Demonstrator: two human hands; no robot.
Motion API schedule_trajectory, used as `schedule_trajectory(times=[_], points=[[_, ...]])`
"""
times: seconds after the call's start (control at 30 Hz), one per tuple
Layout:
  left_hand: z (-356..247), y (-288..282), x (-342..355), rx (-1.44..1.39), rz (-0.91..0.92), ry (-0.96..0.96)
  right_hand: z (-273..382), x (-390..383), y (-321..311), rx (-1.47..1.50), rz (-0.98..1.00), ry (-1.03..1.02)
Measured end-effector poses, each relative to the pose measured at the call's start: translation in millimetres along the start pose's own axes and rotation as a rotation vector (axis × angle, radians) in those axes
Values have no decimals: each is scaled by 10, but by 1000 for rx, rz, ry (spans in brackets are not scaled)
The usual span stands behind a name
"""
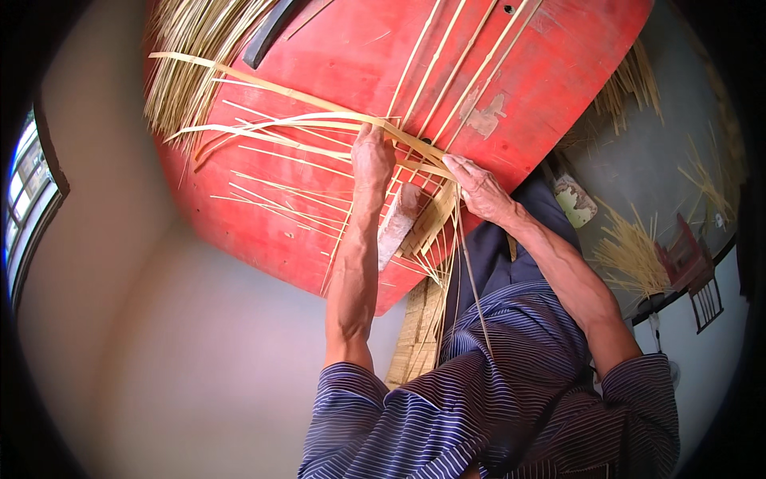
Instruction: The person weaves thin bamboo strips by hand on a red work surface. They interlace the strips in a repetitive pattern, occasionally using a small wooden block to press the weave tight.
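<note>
My left hand point(373, 157) is closed around a wide bamboo strip point(271, 85) that runs from the upper left across the red tabletop point(311, 239). On the right, my right hand point(477, 190) pinches the same strip near its other end, at the edge of a small woven bamboo piece point(432, 219). Thin splints stick out of the weaving on the left and toward the far side. Several paler strips point(319, 120) lead to the left hand too. A worn whitish-red block point(399, 217) rests on the weaving, just right of my left forearm.
A thick bundle of thin bamboo splints point(195, 56) lies at the far left of the tabletop, beside a dark bar point(271, 32). Loose splints point(634, 251) and a small reddish-brown stool point(688, 254) are on the floor at right. A window point(30, 191) is at far left.
</note>
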State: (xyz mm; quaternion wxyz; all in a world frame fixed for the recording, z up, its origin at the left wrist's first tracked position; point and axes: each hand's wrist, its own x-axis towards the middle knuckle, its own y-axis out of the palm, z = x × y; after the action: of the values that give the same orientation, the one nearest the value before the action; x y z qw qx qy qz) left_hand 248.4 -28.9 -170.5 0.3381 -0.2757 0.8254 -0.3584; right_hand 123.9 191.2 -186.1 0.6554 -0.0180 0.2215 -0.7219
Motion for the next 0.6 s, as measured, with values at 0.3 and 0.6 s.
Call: schedule_trajectory(times=[0.3, 0.6], points=[[-88, -147, 50, 669, 15, 248, 40, 14, -15, 7, 6, 6], [57, -233, 193, 810, 421, 308, 0, -3, 32, -14, -3, 7]])
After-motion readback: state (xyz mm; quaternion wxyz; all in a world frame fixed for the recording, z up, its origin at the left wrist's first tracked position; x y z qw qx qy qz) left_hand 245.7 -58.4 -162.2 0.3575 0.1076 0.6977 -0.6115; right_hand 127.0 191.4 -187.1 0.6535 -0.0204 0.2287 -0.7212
